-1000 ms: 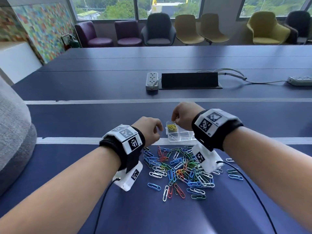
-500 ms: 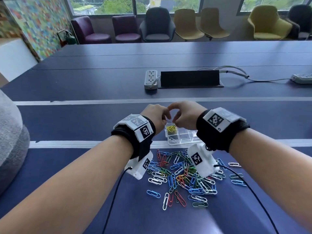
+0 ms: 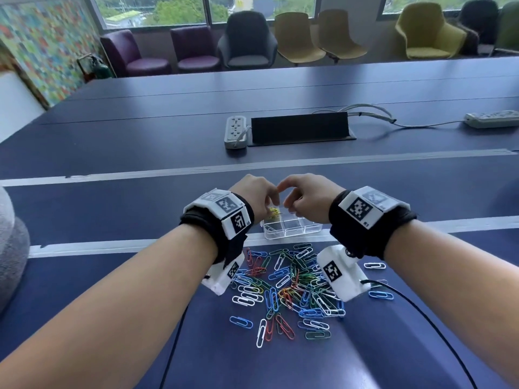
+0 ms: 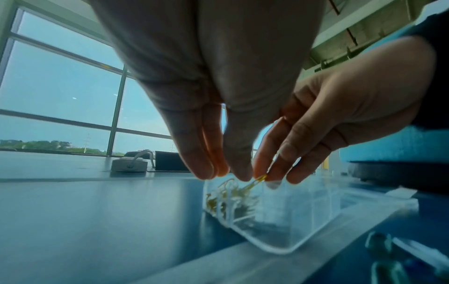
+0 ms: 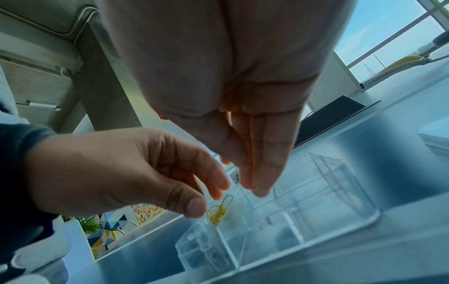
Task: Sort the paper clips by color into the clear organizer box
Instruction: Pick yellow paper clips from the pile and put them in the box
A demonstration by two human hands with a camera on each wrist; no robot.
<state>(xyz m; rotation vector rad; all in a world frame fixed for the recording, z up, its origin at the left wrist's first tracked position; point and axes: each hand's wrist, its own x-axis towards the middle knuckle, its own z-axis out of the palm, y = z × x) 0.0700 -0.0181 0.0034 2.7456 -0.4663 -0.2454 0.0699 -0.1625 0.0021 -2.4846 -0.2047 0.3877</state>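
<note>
Two things we see on the dark blue table [image 3: 112, 153]: a loose multicoloured paper clip pile [image 3: 292, 287], then the clear plastic organizer box [image 3: 289, 230] holding yellow clips [image 3: 273, 212]. Left hand [image 3: 254, 196] pinches one yellow clip [image 4: 258, 179] above it; right hand's [image 3: 309, 199] grip we cannot tell.

Head view high above table [image 3: 112, 141], wrist views low, close, sharing organizer box [image 3: 292, 228]

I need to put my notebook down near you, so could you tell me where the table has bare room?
Bare table lies left of the box and left hand, between the two pale strips. The near edge below the clip pile is also free between the forearms. It is crowded around the pile and over the box, where both hands meet; the right hand is there too.
</note>
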